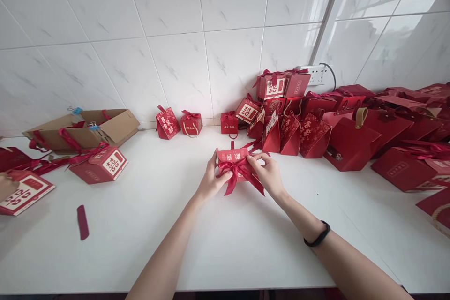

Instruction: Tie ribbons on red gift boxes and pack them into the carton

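Observation:
A small red gift box (pixel 232 155) with white characters sits on the white table (pixel 176 225) in front of me, with a red satin ribbon bow (pixel 242 172) across its front. My left hand (pixel 212 179) pinches the left loop of the bow. My right hand (pixel 267 172) pinches the right side of the bow, fingers closed on the ribbon. A black band circles my right wrist.
Many red gift boxes and bags (pixel 337 131) crowd the right and back of the table along the tiled wall. A brown cardboard carton (pixel 87 129) with ribbons stands back left, flat red boxes (pixel 101 165) beside it. A loose red strip (pixel 83 221) lies front left.

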{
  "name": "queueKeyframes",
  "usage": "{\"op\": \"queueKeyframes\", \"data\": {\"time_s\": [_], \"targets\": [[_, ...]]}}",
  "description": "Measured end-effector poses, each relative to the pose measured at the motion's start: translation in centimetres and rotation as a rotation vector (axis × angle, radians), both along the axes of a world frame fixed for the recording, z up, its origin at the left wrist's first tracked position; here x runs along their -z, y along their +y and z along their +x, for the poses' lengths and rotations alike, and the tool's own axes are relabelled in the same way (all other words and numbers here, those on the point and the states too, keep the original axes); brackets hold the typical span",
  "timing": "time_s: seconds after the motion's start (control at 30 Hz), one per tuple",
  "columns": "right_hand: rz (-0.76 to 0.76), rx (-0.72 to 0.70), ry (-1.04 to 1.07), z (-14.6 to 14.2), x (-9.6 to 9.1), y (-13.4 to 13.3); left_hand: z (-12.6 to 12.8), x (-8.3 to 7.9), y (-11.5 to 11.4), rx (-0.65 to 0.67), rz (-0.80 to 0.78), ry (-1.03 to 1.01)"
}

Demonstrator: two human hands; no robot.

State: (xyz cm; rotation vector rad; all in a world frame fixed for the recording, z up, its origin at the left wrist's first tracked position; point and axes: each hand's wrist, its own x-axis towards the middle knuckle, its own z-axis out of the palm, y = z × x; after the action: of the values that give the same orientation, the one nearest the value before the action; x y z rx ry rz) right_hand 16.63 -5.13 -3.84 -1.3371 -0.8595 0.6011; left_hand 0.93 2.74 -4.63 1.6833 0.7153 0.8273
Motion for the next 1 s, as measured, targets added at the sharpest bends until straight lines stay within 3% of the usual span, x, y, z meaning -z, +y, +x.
{"op": "queueKeyframes", "data": {"time_s": [0.13, 0.27, 0.5, 1.0], "targets": [[0.019, 0.021, -0.037, 0.0, 0.3, 0.1, -0.2, -0.1, 0.3, 0.158, -0.079, -0.043], [0.030, 0.021, -0.084, -0.1, 0.5, 0.1, -0.1, -0.1, 0.2, 0.139, -0.081, -0.135], [0.055, 0.000, -0.118, -0.1, 0.5, -0.1, 0.3, -0.6, -0.6, 0.077, -0.134, -0.079], [0.016, 0.012, -0.006, 0.1, 0.4, 0.1, -1.0, -0.5, 0.7, 0.321, -0.134, -0.043]]}}
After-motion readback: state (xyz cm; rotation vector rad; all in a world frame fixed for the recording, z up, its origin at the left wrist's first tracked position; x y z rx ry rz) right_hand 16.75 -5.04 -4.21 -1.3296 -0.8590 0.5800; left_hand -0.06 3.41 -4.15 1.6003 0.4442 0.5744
